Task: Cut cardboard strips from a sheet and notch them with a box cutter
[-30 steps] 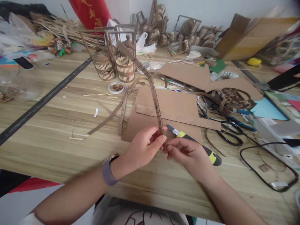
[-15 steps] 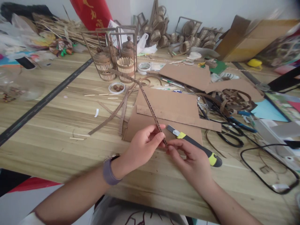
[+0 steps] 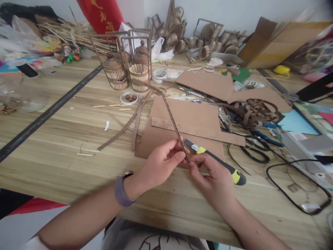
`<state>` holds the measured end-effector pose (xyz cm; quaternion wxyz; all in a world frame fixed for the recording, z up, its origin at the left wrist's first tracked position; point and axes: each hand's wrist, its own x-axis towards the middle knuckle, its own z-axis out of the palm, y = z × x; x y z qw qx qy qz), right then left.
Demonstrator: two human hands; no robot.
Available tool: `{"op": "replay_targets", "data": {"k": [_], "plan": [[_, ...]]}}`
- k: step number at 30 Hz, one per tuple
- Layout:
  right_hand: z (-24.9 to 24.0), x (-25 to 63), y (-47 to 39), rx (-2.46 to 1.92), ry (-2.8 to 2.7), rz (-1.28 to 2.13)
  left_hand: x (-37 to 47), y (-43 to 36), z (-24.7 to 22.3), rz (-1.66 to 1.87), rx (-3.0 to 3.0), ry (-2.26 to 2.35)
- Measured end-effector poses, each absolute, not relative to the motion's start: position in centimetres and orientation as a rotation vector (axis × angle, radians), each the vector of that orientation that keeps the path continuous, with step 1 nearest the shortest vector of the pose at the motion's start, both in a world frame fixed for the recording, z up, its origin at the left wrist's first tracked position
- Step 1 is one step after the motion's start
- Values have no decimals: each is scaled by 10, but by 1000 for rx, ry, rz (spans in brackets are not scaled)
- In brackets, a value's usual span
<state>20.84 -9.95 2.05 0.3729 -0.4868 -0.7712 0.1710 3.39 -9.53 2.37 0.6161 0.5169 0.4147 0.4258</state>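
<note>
- Far left of the bench, here are the lanterns [image 3: 114, 74], standing at the back, a tape ring [image 3: 129, 103] with brown beads inside just in front.
- Now the left hand [image 3: 161, 161], thumb and fingers clamped on the strip [image 3: 172, 118]!
- That strip slants up and away over the cardboard [image 3: 191, 109], bending toward the lanterns.
- And the right hand [image 3: 214, 175], thumb and forefinger pinching the strip's near end.
- Just behind it, partly covered, lies the knife [image 3: 212, 154], blade tip pointing left.
</note>
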Motion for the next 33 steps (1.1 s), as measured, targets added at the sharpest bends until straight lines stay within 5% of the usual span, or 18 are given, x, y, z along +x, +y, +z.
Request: {"op": "replay_targets", "data": {"k": [21,33], "plan": [[18,217,-90,-989,-2235,172,30,-104,20,851,2490,1222],[17,218,-89,-882,-2244,24,34,-101,23,844,1809,1301]]}}
